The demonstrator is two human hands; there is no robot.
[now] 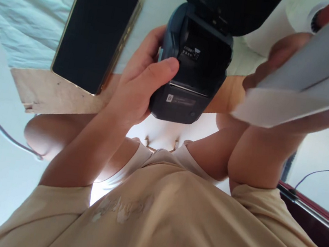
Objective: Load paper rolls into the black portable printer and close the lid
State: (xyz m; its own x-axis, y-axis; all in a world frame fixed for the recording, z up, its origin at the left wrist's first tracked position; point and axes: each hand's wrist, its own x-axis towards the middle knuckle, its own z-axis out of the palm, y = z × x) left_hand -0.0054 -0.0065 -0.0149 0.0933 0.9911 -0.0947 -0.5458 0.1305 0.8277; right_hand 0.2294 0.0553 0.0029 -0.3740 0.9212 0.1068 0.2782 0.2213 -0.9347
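At the table's edge: black handheld printer (195,72) with its lid (228,5) raised, paper roll (322,60) outside the bay.
Left hand (140,80) clamped on the printer's side, thumb over the bay rim; right hand (287,47) closed round the roll, partly hidden behind it, loose paper end hanging towards the printer. Early stage, I judge: lid done, roll and printer apart, seating and closing apparently left. My thumb slightly obstructs the bay; raised lid stands beyond it. Phone (96,28) lies to the left, off the path, across pale green cloth (14,14) and bare wood (61,91). White cylinder (267,35) behind the roll, too blurred to identify.
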